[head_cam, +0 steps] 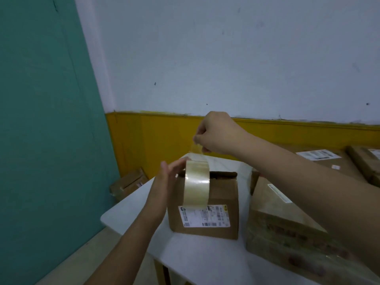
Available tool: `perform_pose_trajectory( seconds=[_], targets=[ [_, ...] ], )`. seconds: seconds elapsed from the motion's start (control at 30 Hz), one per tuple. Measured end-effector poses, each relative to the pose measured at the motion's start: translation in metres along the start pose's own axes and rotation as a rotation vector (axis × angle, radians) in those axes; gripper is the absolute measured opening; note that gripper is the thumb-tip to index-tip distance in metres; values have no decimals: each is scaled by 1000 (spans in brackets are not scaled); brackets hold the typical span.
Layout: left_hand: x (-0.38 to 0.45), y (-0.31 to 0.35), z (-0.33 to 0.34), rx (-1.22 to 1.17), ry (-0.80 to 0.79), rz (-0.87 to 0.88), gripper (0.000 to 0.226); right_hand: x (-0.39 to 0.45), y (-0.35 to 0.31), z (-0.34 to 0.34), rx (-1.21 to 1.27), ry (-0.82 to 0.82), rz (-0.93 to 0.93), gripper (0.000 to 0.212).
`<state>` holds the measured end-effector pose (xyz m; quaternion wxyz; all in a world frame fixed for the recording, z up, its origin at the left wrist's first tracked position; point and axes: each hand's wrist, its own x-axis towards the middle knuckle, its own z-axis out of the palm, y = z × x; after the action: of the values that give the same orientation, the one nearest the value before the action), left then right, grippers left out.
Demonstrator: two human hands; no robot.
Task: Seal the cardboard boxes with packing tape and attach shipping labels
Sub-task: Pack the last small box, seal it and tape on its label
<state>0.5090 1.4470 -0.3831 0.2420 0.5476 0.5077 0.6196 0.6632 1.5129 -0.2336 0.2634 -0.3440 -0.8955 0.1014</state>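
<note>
**So, tape roll up, loose end getting pulled**

Okay, the person is working at a white desk [205, 262] pushed toward a corner where a teal wall meets a white one with a yellow band along the bottom. A small cardboard box [216, 202] is sitting near the desk's far left corner, its top flaps looking not fully closed, and a shipping label [203, 215] is already sitting on the side facing the camera.

The left hand [166, 182] is holding a roll of clear packing tape [197, 185] upright in front of the box, fingers mostly straight and pressing against the roll's side. The right hand [218, 134] is hanging above it, thumb and fingers pinching the tape's loose end [197, 150] and stretching it up off the roll.

A bigger taped box [287, 233] is lying along the desk's right edge, just beside the small one. More labelled boxes [329, 161] are sitting behind it on the right, and another box [129, 183] is resting low past the desk's left edge.
</note>
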Motion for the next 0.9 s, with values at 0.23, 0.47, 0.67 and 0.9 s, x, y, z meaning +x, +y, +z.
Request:
perform_pose_trajectory(
  seconds=[0.23,0.47,0.67,0.9],
  targets=[
    [-17,21,19,473,35,37,129,12,-3,-7,92,63,58,22],
    [4,30,29,327,409,156,55,16,7,-28,213,161,124,21],
    [57,36,5,599,374,414,52,3,51,-13,483,175,397,17],
    [94,18,6,808,42,454,59,-29,96,31,733,118,585,17]
  ],
)
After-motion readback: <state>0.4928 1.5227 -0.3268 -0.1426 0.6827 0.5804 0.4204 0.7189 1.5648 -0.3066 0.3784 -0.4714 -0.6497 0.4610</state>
